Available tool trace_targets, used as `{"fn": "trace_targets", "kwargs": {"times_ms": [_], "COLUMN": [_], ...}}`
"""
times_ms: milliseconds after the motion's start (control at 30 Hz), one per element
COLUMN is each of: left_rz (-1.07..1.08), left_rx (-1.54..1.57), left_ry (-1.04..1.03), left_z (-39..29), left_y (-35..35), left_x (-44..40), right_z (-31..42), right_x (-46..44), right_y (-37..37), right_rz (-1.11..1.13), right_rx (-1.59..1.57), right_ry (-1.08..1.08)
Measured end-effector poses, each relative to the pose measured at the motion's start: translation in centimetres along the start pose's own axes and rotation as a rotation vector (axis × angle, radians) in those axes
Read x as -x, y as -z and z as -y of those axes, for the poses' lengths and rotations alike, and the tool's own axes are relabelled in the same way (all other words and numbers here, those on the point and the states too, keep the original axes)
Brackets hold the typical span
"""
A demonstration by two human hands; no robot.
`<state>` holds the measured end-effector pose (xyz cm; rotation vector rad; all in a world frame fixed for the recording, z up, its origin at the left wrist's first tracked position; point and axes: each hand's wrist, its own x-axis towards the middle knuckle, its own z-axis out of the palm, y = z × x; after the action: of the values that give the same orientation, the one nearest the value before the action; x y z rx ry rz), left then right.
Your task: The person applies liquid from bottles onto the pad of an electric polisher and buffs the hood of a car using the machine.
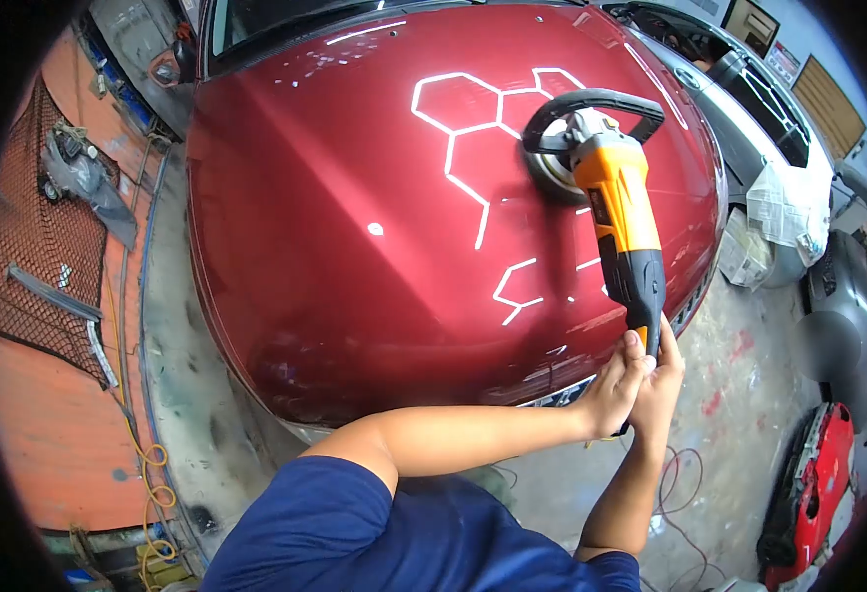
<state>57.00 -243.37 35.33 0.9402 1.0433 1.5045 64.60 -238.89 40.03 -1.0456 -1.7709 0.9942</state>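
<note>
An orange and black power polisher (pixel 623 202) rests with its round pad (pixel 555 163) on the right part of a glossy red car hood (pixel 335 247). Its black loop handle arches over the pad, and no hand is on that handle. My left hand (pixel 613 390) and my right hand (pixel 660 380) are close together, both wrapped round the rear end of the polisher's body. The fingers partly overlap there. White hexagon-shaped light reflections and a small pale spot show on the hood.
Beside the hood on the right stands a silver car (pixel 729 118) with plastic sheeting (pixel 789 212) at its front. A red bumper (pixel 820 493) and hoses lie on the floor at the lower right. On the left are an orange platform (pixel 48 444), black netting and a yellow coiled hose (pixel 155 474).
</note>
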Motion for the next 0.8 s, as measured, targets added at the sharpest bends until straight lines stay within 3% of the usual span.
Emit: {"fn": "trace_targets", "kwargs": {"times_ms": [167, 267, 367, 400, 467, 500, 600, 667, 733, 767, 800], "left_rz": [-0.066, 0.067, 0.051, 0.008, -0.219, -0.283, -0.451, -0.576, -0.55, -0.488, -0.533], "left_rx": [0.104, 0.035, 0.023, 0.132, 0.129, 0.068, -0.203, -0.478, -0.65, -0.594, -0.768], "left_ry": [-0.024, 0.076, -0.038, -0.092, -0.008, -0.161, -0.7, -0.896, -0.936, -0.893, -0.87], "left_z": [0.4, 0.8, 2.4, 2.6, 0.1, 0.0, -3.4, -7.8, -11.0, -12.0, -12.9], "left_y": [-1.5, -1.1, -1.4, -1.6, -0.8, 1.0, 7.0, 10.8, 13.3, 13.9, 14.7], "left_x": [0.5, 1.6, 3.4, 4.3, 7.0, 7.3, 5.4, 4.5, 4.4, 4.6, 5.4], "right_z": [-0.5, -0.5, -1.4, -1.9, -2.5, -0.5, -1.2, -1.8, -2.5, -2.4, -2.0], "right_x": [1.0, 2.4, 4.0, 4.8, 6.2, 7.1, 9.2, 10.6, 12.1, 12.5, 12.7], "right_y": [0.5, 0.9, 1.5, 1.7, 2.0, 2.7, 3.4, 3.7, 3.9, 3.8, 3.6], "right_rz": [-0.034, -0.067, -0.029, -0.039, -0.028, 0.015, 0.06, 0.118, 0.156, 0.185, 0.232], "right_rx": [-0.021, 0.019, 0.017, 0.066, -0.025, -0.037, -0.078, -0.047, -0.003, 0.003, 0.031], "right_ry": [-0.032, 0.005, -0.004, 0.002, 0.015, -0.196, -0.195, -0.155, -0.11, -0.087, -0.084]}}
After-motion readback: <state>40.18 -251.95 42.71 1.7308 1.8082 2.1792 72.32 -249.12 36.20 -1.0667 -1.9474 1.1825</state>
